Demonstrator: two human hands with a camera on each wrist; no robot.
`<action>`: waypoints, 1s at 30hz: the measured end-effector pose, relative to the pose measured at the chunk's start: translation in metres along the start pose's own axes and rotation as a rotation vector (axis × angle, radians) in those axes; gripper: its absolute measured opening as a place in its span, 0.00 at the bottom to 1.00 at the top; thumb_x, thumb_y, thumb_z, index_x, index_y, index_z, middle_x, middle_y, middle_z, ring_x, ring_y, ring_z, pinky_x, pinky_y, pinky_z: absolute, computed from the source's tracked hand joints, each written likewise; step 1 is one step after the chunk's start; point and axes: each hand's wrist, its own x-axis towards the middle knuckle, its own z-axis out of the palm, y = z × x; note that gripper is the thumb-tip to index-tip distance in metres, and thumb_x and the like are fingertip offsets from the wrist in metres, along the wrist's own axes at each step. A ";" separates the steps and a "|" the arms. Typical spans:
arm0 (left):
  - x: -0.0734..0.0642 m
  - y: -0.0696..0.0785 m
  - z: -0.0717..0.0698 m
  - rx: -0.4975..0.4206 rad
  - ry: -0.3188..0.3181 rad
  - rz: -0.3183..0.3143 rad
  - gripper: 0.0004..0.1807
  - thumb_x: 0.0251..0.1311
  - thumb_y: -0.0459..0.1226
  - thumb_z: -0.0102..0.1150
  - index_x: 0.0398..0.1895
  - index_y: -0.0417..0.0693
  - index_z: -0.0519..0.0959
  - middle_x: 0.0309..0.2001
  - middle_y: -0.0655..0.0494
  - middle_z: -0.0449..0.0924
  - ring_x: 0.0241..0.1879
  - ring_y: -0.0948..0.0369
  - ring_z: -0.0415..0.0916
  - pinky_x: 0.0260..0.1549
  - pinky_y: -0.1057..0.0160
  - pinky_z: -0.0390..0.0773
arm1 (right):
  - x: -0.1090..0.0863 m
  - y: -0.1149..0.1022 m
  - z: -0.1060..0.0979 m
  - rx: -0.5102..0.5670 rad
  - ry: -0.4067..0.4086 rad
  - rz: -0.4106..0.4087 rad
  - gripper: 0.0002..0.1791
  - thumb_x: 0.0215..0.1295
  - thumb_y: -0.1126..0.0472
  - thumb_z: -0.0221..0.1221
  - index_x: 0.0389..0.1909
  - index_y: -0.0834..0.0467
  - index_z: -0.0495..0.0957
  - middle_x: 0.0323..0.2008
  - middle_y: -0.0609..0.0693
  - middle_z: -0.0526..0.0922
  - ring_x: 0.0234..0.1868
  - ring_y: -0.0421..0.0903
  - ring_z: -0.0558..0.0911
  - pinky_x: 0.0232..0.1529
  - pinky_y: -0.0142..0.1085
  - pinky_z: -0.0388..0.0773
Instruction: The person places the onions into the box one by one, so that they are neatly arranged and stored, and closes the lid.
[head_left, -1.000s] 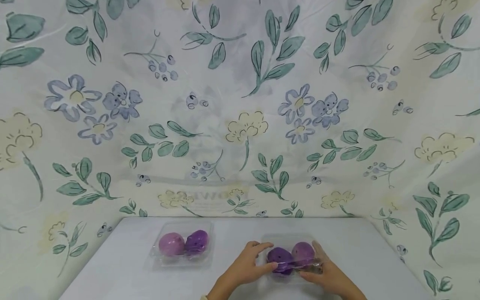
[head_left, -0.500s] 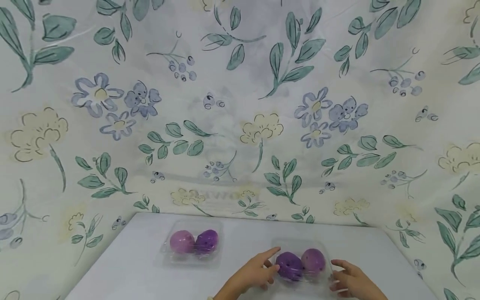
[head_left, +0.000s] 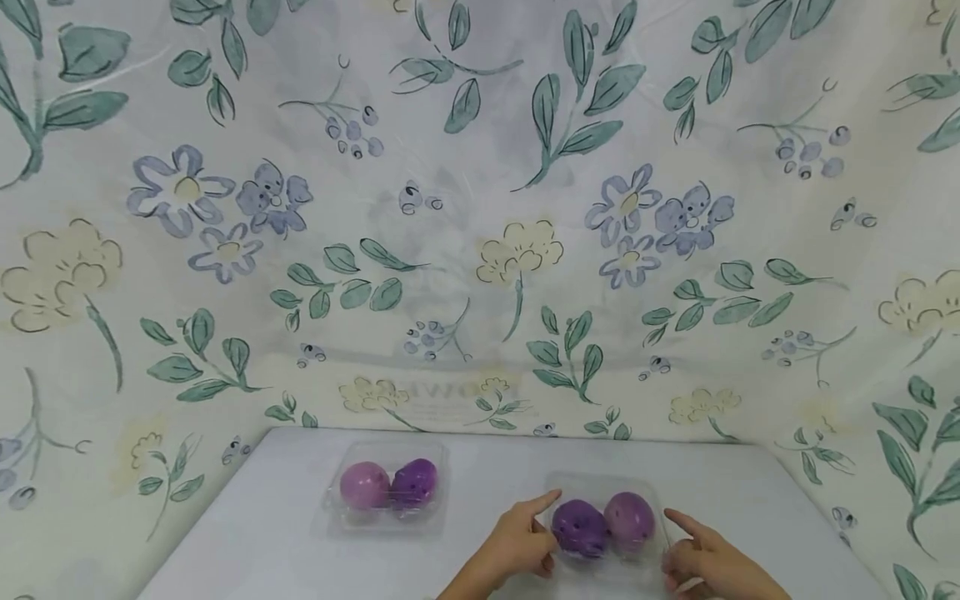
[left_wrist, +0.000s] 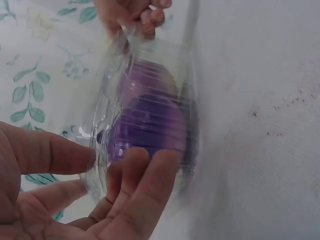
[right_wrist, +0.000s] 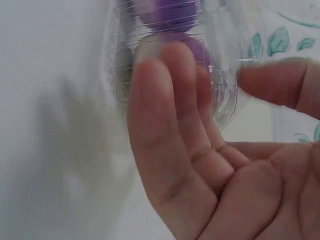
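A clear plastic clamshell box (head_left: 592,481) lies on the table in front of me. Inside sit a dark purple ball-like lump (head_left: 581,528) and a lighter purple one (head_left: 630,521), side by side. My left hand (head_left: 519,542) grips the box's left side, index finger stretched along the far corner and the other fingers curled in lower down. On the opposite side my right hand (head_left: 705,558) grips it the same way. The left wrist view shows the box's rim (left_wrist: 100,140) between the left hand's digits; in the right wrist view, right fingertips overlap the ridged plastic wall (right_wrist: 122,65).
To the left on the white table (head_left: 487,467) stands another clear plastic box (head_left: 386,525), holding a pink ball-like lump (head_left: 365,486) and a dark purple one (head_left: 414,483). A floral cloth (head_left: 465,208) hangs behind the table and along its sides.
Both hands have shifted from over the lid to the box's left and right sides. My right hand drew away, then its fingers curled in at the side. The head view has turned slightly left.
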 end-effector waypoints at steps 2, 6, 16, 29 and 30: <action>-0.001 0.001 -0.001 0.015 0.006 -0.001 0.41 0.46 0.23 0.56 0.70 0.44 0.68 0.23 0.50 0.76 0.16 0.63 0.75 0.21 0.59 0.85 | 0.000 0.000 0.001 0.032 -0.014 0.002 0.46 0.66 0.63 0.50 0.72 0.78 0.31 0.35 0.55 0.83 0.36 0.49 0.84 0.40 0.44 0.84; -0.004 0.002 -0.001 0.010 0.012 -0.009 0.40 0.46 0.23 0.57 0.70 0.44 0.69 0.23 0.51 0.75 0.16 0.63 0.74 0.21 0.60 0.84 | 0.002 0.000 0.003 0.062 -0.010 -0.002 0.47 0.67 0.63 0.52 0.73 0.77 0.31 0.32 0.54 0.83 0.33 0.46 0.84 0.37 0.41 0.85; -0.002 0.003 -0.003 -0.029 -0.034 0.022 0.38 0.50 0.21 0.58 0.70 0.39 0.67 0.19 0.55 0.73 0.13 0.65 0.72 0.21 0.61 0.85 | 0.001 -0.001 -0.004 0.083 -0.068 -0.053 0.47 0.67 0.64 0.51 0.73 0.75 0.29 0.31 0.52 0.82 0.30 0.43 0.82 0.34 0.36 0.84; 0.000 0.001 -0.011 0.014 -0.038 0.000 0.40 0.51 0.22 0.57 0.72 0.42 0.65 0.22 0.50 0.76 0.17 0.62 0.74 0.23 0.59 0.84 | 0.011 0.005 -0.001 0.027 0.009 -0.125 0.44 0.70 0.62 0.56 0.72 0.76 0.40 0.34 0.51 0.82 0.31 0.44 0.82 0.33 0.38 0.84; -0.001 0.001 -0.014 0.021 -0.052 -0.008 0.41 0.51 0.23 0.58 0.73 0.43 0.64 0.24 0.48 0.77 0.19 0.61 0.75 0.23 0.59 0.84 | 0.012 0.004 0.001 -0.012 0.053 -0.128 0.42 0.69 0.61 0.57 0.72 0.76 0.43 0.36 0.53 0.82 0.32 0.45 0.82 0.33 0.39 0.85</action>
